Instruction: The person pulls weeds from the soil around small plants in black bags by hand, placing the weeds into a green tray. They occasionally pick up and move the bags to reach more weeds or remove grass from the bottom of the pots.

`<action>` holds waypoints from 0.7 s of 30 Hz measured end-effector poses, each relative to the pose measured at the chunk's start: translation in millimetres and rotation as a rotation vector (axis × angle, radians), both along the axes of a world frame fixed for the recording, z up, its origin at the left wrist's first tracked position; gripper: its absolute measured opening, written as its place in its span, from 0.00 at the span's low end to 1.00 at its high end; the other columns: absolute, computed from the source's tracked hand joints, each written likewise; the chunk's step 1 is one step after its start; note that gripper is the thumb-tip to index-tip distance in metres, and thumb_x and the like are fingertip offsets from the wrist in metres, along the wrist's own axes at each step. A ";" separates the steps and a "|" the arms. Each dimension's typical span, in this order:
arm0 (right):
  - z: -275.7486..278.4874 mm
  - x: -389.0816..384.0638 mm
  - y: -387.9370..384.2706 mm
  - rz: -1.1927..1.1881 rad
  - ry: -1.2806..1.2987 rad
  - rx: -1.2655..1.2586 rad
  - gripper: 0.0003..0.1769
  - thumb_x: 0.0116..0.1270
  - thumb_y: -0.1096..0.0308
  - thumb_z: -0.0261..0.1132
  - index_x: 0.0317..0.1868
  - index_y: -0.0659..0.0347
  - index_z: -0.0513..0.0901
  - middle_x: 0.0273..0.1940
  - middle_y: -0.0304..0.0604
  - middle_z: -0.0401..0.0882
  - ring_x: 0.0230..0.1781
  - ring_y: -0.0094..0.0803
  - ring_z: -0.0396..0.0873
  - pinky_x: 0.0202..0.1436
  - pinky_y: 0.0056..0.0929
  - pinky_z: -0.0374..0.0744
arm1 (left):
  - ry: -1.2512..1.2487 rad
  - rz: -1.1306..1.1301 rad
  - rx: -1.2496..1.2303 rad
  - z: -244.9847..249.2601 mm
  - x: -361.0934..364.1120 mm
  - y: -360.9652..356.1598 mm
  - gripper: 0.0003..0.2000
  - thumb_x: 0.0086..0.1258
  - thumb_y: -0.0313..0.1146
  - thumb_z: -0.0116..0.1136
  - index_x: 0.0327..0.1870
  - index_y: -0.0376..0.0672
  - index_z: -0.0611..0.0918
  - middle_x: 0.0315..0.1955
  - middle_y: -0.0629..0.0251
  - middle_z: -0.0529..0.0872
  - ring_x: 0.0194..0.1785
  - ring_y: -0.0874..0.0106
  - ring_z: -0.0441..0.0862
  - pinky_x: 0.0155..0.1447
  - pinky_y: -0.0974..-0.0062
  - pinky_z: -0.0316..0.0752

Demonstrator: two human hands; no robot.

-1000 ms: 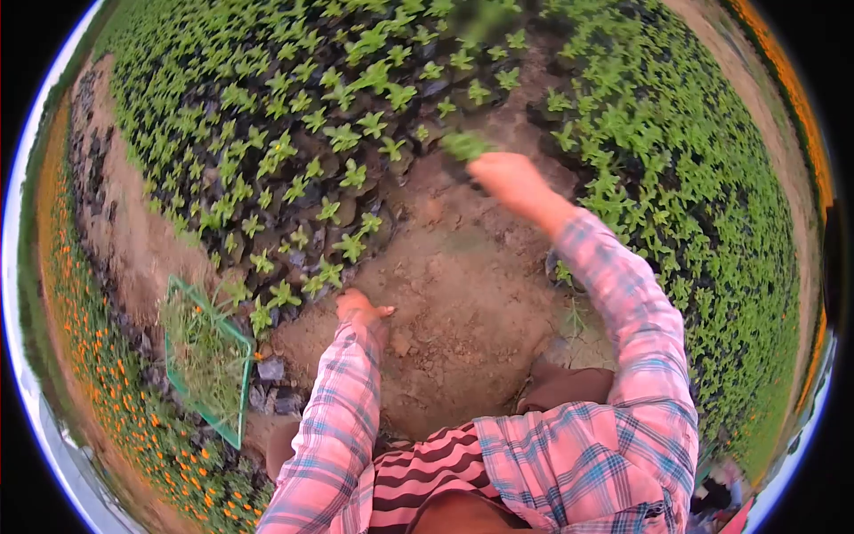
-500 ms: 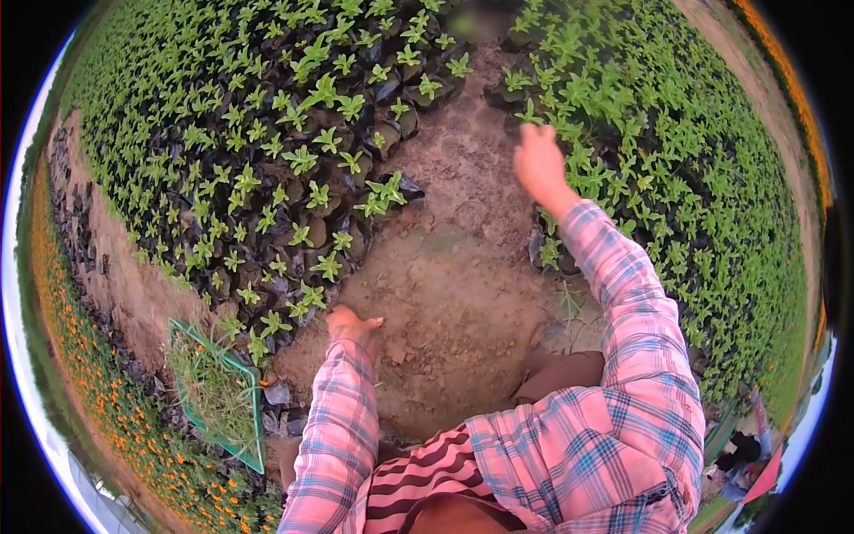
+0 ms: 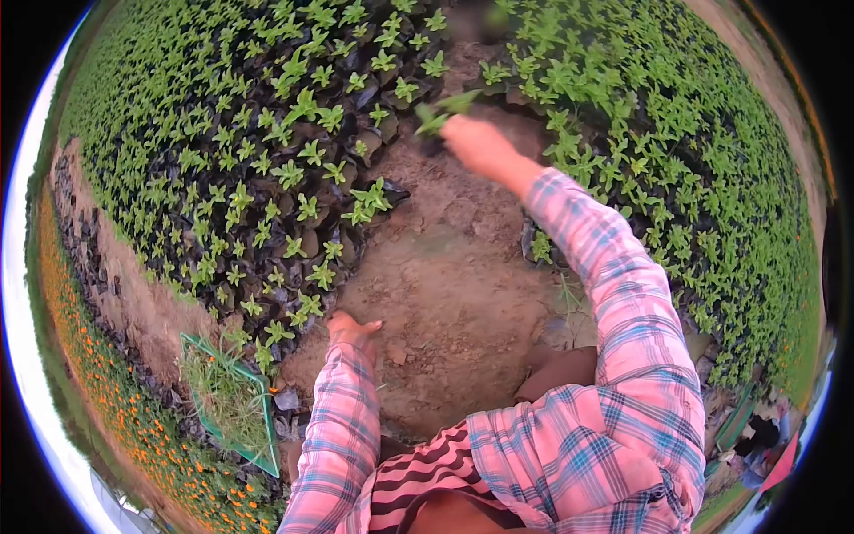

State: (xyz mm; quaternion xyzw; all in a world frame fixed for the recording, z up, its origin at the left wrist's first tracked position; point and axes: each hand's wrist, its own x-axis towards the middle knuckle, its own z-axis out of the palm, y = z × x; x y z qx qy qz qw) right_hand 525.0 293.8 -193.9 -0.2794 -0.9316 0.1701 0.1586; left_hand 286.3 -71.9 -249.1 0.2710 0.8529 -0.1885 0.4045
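In the head view my right hand (image 3: 480, 147) is closed on a green seedling (image 3: 434, 118), held over the bare strip of soil between two masses of plants. A dark lump, partly blurred, shows under its leaves. My left hand (image 3: 353, 329) is low by the near corner of the left block of potted seedlings (image 3: 307, 206). Its thumb points out to the right, away from the other fingers, and nothing shows in it. Dark plastic bags wrap the roots of these seedlings.
A green-rimmed crate (image 3: 269, 418) of cut grass stands at lower left, beside orange flowers (image 3: 169, 436). More seedlings (image 3: 649, 160) fill the right side. Brown soil (image 3: 445, 311) lies in front of me. Another person (image 3: 756, 454) is at the far lower right.
My right hand has moved left from the edge of the right-hand plants, and a seedling now shows in it. My left hand has stayed in nearly the same place.
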 end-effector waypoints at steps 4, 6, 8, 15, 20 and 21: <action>-10.8 -29.9 -17.8 0.226 -0.125 -0.110 0.12 0.61 0.73 0.56 0.45 0.54 0.77 0.39 0.49 0.77 0.42 0.47 0.80 0.41 0.46 0.80 | 0.001 0.071 -0.042 10.4 3.5 4.4 0.60 0.38 0.61 0.77 0.67 0.26 0.60 0.65 0.40 0.67 0.68 0.52 0.66 0.70 0.65 0.64; -13.5 -22.1 -14.5 -0.090 0.049 -0.100 0.08 0.62 0.69 0.56 0.42 0.55 0.77 0.39 0.48 0.76 0.43 0.48 0.79 0.42 0.46 0.80 | -0.024 0.074 -0.032 5.3 -0.9 1.8 0.60 0.39 0.61 0.77 0.67 0.26 0.60 0.65 0.40 0.66 0.69 0.53 0.66 0.70 0.65 0.64; -3.4 -7.1 1.8 -0.426 0.154 0.035 0.08 0.61 0.71 0.56 0.41 0.58 0.77 0.42 0.51 0.76 0.41 0.50 0.80 0.42 0.46 0.81 | 0.008 0.052 -0.023 2.6 1.5 -1.5 0.60 0.39 0.61 0.77 0.68 0.27 0.59 0.66 0.41 0.64 0.70 0.53 0.64 0.70 0.65 0.65; -39.7 33.8 66.0 -0.660 -0.183 0.002 0.15 0.58 0.76 0.59 0.48 0.60 0.75 0.47 0.64 0.73 0.39 0.56 0.81 0.41 0.47 0.81 | 0.036 0.035 -0.031 11.1 4.9 3.8 0.61 0.39 0.61 0.77 0.68 0.28 0.57 0.67 0.41 0.63 0.71 0.54 0.63 0.70 0.64 0.65; -40.1 40.6 68.3 -0.459 0.060 0.090 0.06 0.60 0.73 0.60 0.37 0.62 0.73 0.33 0.53 0.76 0.37 0.54 0.78 0.39 0.48 0.76 | 0.036 0.046 -0.034 9.4 5.9 2.8 0.61 0.38 0.61 0.77 0.68 0.27 0.58 0.67 0.41 0.63 0.70 0.53 0.64 0.70 0.64 0.65; -31.0 39.4 63.1 -0.413 0.081 0.085 0.04 0.62 0.73 0.58 0.36 0.62 0.73 0.34 0.54 0.76 0.38 0.55 0.77 0.40 0.47 0.76 | 0.029 0.055 -0.040 9.0 7.2 1.9 0.61 0.38 0.61 0.77 0.68 0.27 0.58 0.67 0.41 0.63 0.70 0.53 0.64 0.70 0.64 0.65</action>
